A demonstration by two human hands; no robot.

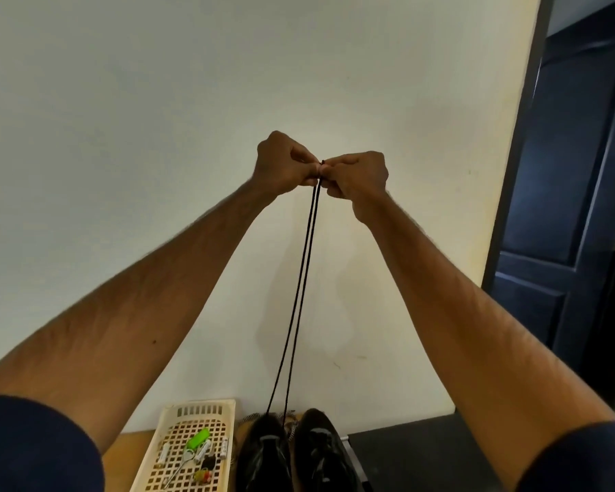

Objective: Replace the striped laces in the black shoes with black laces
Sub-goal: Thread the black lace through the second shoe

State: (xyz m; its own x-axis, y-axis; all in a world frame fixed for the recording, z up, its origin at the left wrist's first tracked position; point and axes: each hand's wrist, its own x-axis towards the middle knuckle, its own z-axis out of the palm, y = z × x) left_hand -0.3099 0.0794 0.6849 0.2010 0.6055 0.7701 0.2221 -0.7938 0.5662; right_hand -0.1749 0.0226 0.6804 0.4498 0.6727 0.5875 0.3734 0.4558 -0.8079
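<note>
Pinching both ends of one black lace (315, 200) between curled fingers, the left hand (284, 165) and right hand (359, 175) meet, touching, raised before the wall. Its two strands run taut down into the left shoe (263, 452) of two black shoes. The right shoe (320, 452) stands alongside, striped lace (249, 417) lies behind them, and one cream basket (199, 408) sits just beside.

Cream perforated tray (171, 417) holding batteries (202, 450), green lighter (198, 438); blue door (561, 193) right.

readable text: none | brands, numbers: none (basket (200, 405) contents too small to tell)
</note>
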